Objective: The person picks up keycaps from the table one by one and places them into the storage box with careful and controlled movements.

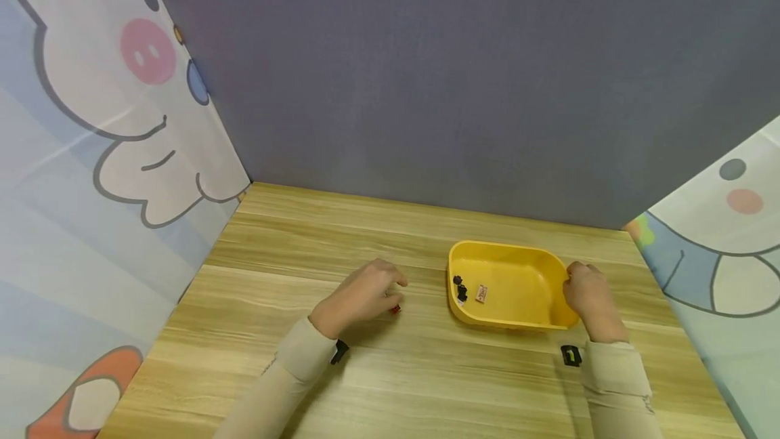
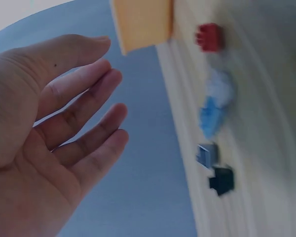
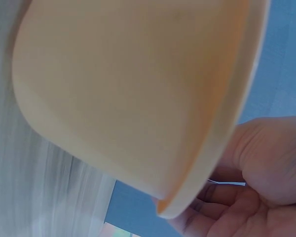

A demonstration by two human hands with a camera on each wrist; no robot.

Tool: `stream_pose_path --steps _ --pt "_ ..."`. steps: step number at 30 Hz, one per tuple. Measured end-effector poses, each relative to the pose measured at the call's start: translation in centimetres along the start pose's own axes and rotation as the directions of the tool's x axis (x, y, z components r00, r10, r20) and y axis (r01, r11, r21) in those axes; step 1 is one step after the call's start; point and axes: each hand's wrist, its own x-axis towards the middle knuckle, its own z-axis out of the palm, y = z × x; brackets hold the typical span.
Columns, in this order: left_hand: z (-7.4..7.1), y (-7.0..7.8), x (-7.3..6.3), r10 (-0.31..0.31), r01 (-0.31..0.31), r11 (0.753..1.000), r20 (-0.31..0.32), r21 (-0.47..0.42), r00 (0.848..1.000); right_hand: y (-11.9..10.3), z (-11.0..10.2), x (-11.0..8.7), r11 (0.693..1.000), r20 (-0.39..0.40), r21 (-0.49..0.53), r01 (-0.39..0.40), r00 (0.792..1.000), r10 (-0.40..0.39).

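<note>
My left hand (image 1: 363,295) hovers low over the table with its fingers loosely bent and nothing held. Close by its fingertips lies a small red toy brick (image 1: 395,309). In the left wrist view the red brick (image 2: 209,37) lies in a row with a blurred white-and-blue piece (image 2: 210,117), a grey piece (image 2: 207,155) and a black piece (image 2: 222,180); in the head view the hand hides these others. My right hand (image 1: 590,295) grips the right end rim of a yellow plastic tray (image 1: 506,322); in the right wrist view, fingers curl under the rim (image 3: 222,143).
Inside the tray, toward its left end, are several small black pieces (image 1: 461,290) and a pale printed tile (image 1: 481,293). The wood-grain table (image 1: 426,385) meets a grey panel (image 1: 426,87) at the back. Cartoon-printed sheets (image 1: 79,222) hang at both sides.
</note>
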Motion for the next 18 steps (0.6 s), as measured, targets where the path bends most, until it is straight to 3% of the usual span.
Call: stream_pose_path --steps 11,18 --pt "1.7 -1.4 -1.2 0.114 -0.122 0.981 0.060 0.149 0.992 0.0 0.0 0.1 1.000 0.017 0.014 -0.016 1.000 0.015" --pt "2.4 -1.7 -1.1 0.123 -0.136 0.967 0.073 0.214 0.990 0.0 -0.3 0.2 1.000 0.052 0.007 -0.029 0.998 0.028"
